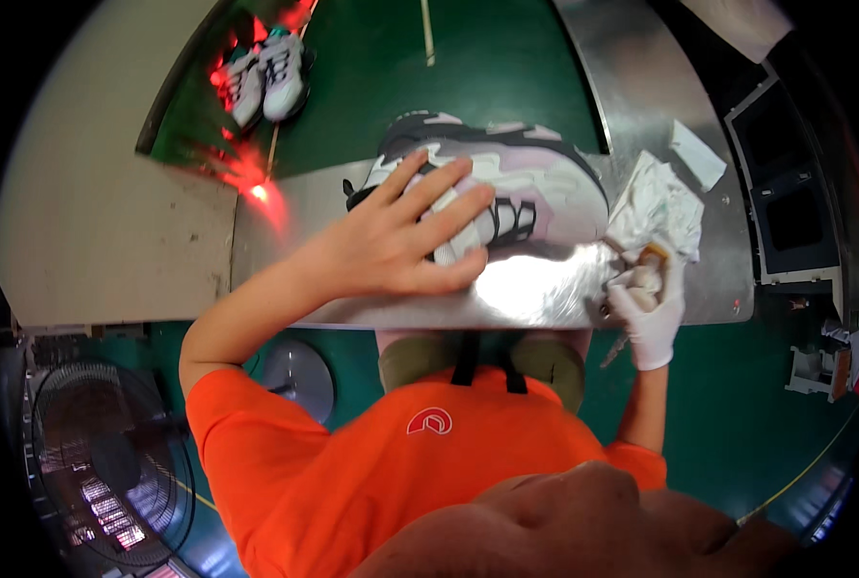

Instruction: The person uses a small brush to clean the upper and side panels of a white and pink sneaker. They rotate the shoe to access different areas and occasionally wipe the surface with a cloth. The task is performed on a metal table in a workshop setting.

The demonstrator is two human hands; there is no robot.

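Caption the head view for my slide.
Bare left hand on a white, pink and black sneaker, metal worktop beneath; white-gloved right hand by crumpled white material.

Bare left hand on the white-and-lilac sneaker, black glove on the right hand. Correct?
Not quite: the head view shows a white glove on the right hand, not black. The bare left hand is on the white-and-lilac sneaker.

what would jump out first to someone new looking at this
Probably the bright orange shirt filling the lower middle, along with the red glare at upper left. Then the white, pink and black sneaker on the metal table at centre, with the bare left hand spread over it. The white-gloved right hand stands out at right, beside crumpled white material.
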